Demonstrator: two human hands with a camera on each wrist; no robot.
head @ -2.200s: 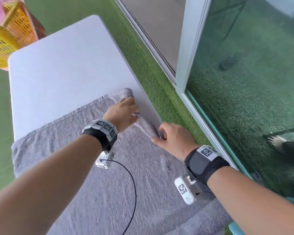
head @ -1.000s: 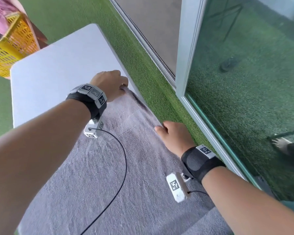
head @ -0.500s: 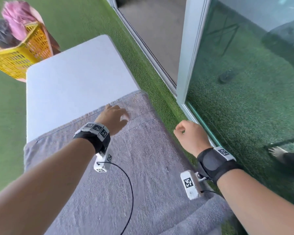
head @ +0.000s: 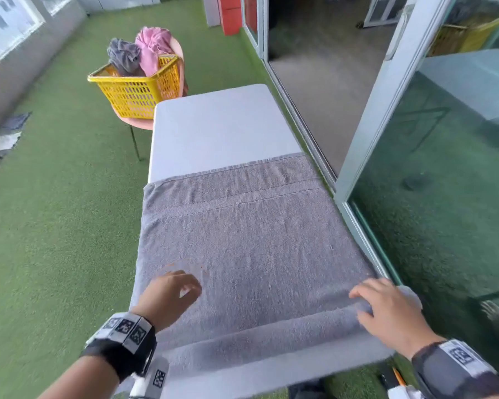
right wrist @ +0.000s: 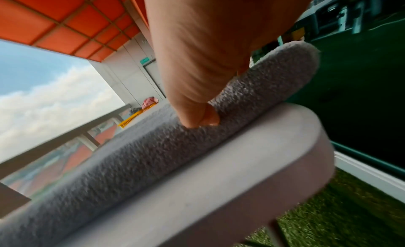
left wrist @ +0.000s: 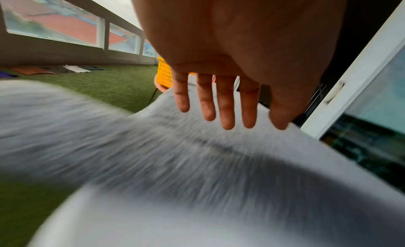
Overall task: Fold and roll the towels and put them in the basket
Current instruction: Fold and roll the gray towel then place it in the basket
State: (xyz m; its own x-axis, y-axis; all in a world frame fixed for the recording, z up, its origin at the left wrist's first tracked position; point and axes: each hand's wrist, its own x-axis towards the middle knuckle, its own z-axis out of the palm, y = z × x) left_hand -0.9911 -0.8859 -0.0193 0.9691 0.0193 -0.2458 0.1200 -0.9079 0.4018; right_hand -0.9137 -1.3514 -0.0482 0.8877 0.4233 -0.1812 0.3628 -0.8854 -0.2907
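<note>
On the near half of the white table [head: 219,122] a grey towel [head: 242,234] lies spread flat, its far hem crossing the tabletop and its near edge turned up into a thick fold close to the table's near rim. The right hand [head: 386,312] rests on that fold near the table's right corner; in the right wrist view the thumb is curled down into the raised edge and the cloth bulges past it, so the hand grips the towel there, though the other fingers are hidden behind the palm. The left hand [head: 167,295] hovers over the towel's left side with fingers [left wrist: 225,101] straight and slightly spread, holding nothing; that view is blurred, so whether the fingertips touch the cloth cannot be told. Beyond the far left corner of the table a yellow basket [head: 136,90] sits on a pink chair [head: 133,122], well apart from the towel, with a grey cloth [head: 124,56] and a pink cloth [head: 153,47] heaped in it. Green turf [head: 55,226] covers the floor, with a few loose cloths [head: 6,133] lying at far left. A sliding glass door [head: 444,197] runs close along the table's right edge
</note>
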